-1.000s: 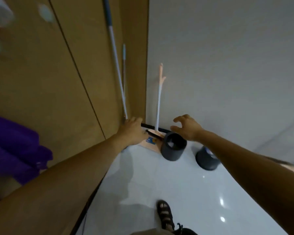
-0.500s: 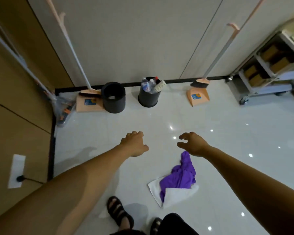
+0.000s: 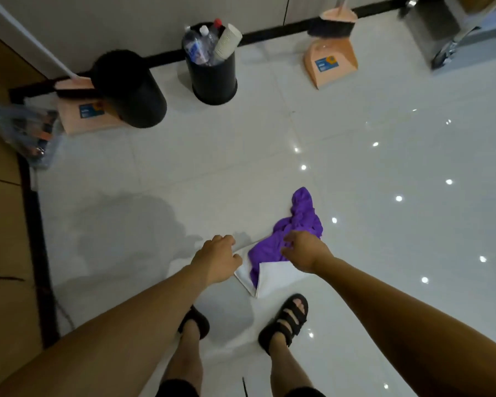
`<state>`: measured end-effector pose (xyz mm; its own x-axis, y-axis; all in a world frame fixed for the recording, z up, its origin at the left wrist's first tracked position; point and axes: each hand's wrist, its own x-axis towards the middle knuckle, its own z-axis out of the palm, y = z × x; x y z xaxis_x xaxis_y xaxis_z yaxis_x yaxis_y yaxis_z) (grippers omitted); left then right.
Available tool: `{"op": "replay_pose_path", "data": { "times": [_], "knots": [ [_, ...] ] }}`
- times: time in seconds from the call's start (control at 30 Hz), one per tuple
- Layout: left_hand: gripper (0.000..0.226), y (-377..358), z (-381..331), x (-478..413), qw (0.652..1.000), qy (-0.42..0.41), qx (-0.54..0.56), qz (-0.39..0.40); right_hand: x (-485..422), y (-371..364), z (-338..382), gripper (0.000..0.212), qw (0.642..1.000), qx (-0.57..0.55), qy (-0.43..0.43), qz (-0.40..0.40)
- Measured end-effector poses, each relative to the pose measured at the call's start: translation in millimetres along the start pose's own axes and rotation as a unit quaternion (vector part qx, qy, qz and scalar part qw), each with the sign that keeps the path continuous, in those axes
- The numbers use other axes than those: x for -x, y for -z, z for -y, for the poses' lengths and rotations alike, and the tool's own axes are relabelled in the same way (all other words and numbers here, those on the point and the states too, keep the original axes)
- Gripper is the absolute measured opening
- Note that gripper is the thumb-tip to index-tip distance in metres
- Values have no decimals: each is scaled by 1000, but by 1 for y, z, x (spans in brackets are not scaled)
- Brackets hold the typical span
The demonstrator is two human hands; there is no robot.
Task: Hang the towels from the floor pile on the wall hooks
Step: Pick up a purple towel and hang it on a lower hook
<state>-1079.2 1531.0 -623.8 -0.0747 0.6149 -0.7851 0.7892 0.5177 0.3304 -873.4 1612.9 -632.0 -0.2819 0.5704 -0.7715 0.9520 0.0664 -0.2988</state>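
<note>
Under both hands (image 3: 269, 257), the towels (image 3: 272, 253) are partly hidden.

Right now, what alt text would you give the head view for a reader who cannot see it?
Two bare hands reach down over a small floor pile, a purple towel crumpled on a white towel; the right hand is above the purple one, the left hand beside the pile, neither clearly gripping. Beyond stand two black bins and peach dustpans along the wall.
</note>
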Motion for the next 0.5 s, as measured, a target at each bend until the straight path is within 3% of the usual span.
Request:
{"op": "replay_pose_path", "data": {
  "times": [0.23, 0.5],
  "knots": [
    [47, -131, 25, -116, 999, 37, 22, 29, -123, -109, -82, 32, 1000, -3, -5, 10],
    [44, -216, 69, -258, 999, 42, 17, -7, -265, -218, -134, 38, 997, 1, -77, -31]
  ]
}}
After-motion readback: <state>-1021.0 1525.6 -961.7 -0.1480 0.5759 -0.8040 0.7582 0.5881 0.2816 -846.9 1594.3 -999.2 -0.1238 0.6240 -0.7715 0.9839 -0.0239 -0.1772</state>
